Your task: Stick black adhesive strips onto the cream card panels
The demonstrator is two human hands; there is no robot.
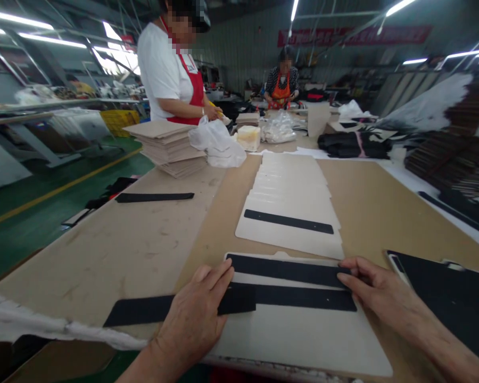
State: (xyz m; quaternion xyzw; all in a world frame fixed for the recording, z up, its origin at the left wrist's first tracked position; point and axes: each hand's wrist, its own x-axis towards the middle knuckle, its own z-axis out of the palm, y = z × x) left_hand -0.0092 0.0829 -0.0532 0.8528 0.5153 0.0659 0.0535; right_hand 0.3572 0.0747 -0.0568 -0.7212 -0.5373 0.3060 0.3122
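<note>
A cream card panel (303, 335) lies at the near edge of the table, with two black strips across it. My left hand (195, 319) rests flat with fingers stretched out on the left end of the upper black strip (287, 270). My right hand (379, 292) presses its fingertips on that strip's right end. The lower black strip (303, 298) runs just below it, and a further black strip (139, 310) sticks out to the left under my left hand.
A fanned row of cream panels (293, 186) lies ahead, the nearest bearing a black strip (289, 221). A stack of boards (167, 146), plastic bags (217, 141) and a loose black strip (155, 197) are at the left. Black sheets (447, 290) lie right. Two aproned people stand beyond.
</note>
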